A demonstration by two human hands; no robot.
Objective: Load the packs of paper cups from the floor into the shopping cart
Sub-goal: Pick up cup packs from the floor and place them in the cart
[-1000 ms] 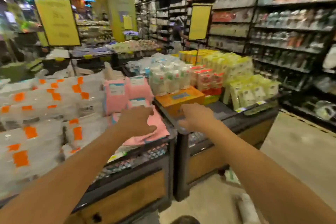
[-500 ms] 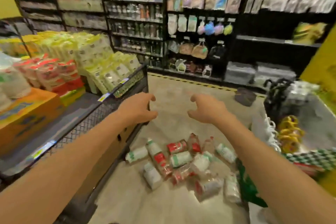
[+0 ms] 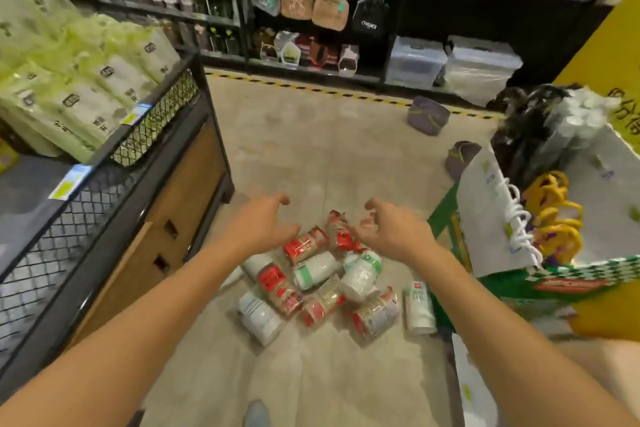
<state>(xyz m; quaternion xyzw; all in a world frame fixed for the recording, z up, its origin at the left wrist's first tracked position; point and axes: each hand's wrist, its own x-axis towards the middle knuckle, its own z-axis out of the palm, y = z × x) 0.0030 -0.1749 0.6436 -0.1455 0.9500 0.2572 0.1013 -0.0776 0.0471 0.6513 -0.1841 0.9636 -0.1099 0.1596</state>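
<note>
Several packs of paper cups (image 3: 322, 284) lie heaped on the beige floor, some with red labels, some white with green bands. My left hand (image 3: 259, 224) and my right hand (image 3: 389, 227) both reach out above the far side of the heap, fingers loosely spread and curved, holding nothing. Neither hand touches a pack. The green shopping cart (image 3: 512, 282) stands to the right of the heap; only its left rim and corner show, with white paper bags (image 3: 491, 215) and yellow items inside.
A black mesh display stand (image 3: 162, 135) with green-and-white packages borders the left. Dark shelves with hanging bags (image 3: 329, 7) and plastic boxes line the back. Two grey pouches (image 3: 427, 114) lie on the floor beyond the cart. My shoe toe (image 3: 256, 414) shows at the bottom.
My view swung right and down from the display tables to the floor heap. Both hands came down closer over the cup packs, still holding nothing.
</note>
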